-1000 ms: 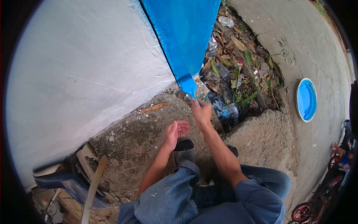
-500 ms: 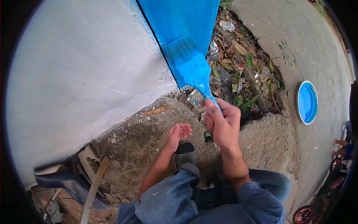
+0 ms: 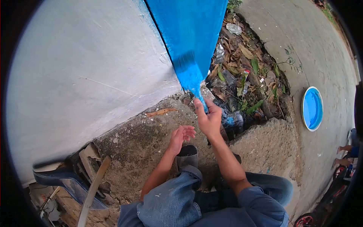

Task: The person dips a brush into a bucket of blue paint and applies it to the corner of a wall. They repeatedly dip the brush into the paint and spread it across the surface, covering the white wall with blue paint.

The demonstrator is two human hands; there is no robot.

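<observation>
My right hand (image 3: 209,118) grips the handle of a wide paintbrush (image 3: 190,75) covered in blue paint. Its bristles lie against the lower part of a blue-painted wall panel (image 3: 193,26), close to the dark line where a white wall (image 3: 98,72) meets it. My left hand (image 3: 182,138) hangs over the rough concrete near my knee, fingers loosely curled but apart, with nothing in it. A round container of blue paint (image 3: 312,109) stands on the pavement to the right.
Dry leaves and litter (image 3: 242,64) fill a broken hollow beside the panel. A dark blue plastic piece (image 3: 72,185) and a wooden stick (image 3: 94,189) lie at lower left. A motorbike (image 3: 325,206) and part of another person (image 3: 346,155) appear at the right edge.
My right hand and the paintbrush have moved left and slightly down along the panel's lower end. My left hand has barely moved.
</observation>
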